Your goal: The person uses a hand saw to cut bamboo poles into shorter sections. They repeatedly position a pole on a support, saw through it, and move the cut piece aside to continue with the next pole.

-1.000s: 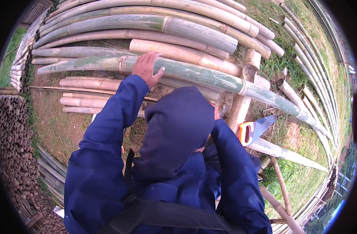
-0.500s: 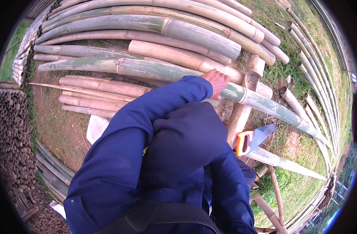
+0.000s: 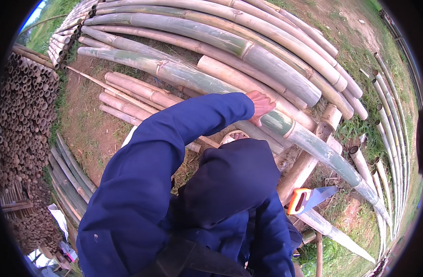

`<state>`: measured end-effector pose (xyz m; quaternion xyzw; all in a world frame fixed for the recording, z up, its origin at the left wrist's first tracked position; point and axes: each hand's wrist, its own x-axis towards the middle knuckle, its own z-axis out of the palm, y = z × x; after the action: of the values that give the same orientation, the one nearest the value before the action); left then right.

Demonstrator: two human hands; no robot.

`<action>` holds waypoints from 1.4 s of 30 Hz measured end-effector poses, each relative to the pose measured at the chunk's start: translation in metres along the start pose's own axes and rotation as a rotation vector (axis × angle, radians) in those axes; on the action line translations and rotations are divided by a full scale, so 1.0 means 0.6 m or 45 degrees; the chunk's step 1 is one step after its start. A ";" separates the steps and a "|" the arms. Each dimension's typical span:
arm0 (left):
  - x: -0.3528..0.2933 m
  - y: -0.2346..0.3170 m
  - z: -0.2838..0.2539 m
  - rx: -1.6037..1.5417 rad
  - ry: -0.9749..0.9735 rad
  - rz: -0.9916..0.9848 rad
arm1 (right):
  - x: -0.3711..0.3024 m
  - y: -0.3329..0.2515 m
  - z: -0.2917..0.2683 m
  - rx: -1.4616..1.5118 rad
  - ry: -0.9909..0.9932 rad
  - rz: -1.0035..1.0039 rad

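A long green bamboo pole (image 3: 320, 144), pale where its skin is worn, runs from the upper left to the right across a thick bamboo support (image 3: 298, 174). On top of it my left hand (image 3: 261, 107) is closed, fingers curled over its side just left of a node ring. The right sleeve (image 3: 272, 231) runs down beside my body, and its hand is out of sight. Right of that sleeve, a handsaw (image 3: 304, 200) with an orange and black handle rests by the support, no hand on its grip. My raised, dark-clad knee (image 3: 234, 184) fills the middle.
Beyond the pole lies a row of thick bamboo poles (image 3: 211, 34). Shorter cut pieces (image 3: 128, 108) lie on the left, with a tall stack of bamboo ends (image 3: 24, 111) further out. Thin poles (image 3: 396, 138) line the right side. A sandalled foot (image 3: 234, 135) shows behind my knee.
The view has shifted, so the poles and saw appear lower and further right. The sandalled foot has come into sight. My left hand stays on the green pole.
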<state>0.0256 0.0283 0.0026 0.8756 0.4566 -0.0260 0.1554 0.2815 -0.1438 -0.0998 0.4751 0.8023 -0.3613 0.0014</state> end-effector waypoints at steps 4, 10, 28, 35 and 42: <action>-0.074 -0.114 -0.022 0.143 -0.030 -0.070 | 0.000 0.007 -0.012 0.012 -0.026 0.039; -0.207 -0.225 -0.024 0.297 -0.033 -0.229 | 0.023 -0.001 -0.050 -0.139 0.063 -0.084; -0.428 -0.216 0.068 0.266 1.281 -2.094 | 0.044 -0.030 -0.135 -0.374 0.379 -0.165; -0.531 -0.331 0.200 -2.037 1.767 -1.917 | -0.017 -0.060 -0.207 -0.394 0.356 -0.118; -0.407 -0.299 0.122 -2.034 2.115 -1.405 | -0.039 0.001 -0.262 -0.462 0.521 -0.084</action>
<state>-0.2540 -0.0908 -0.0657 -0.0127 0.6062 0.7464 0.2743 0.3483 -0.0702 0.0243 0.5038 0.8526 -0.1079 -0.0876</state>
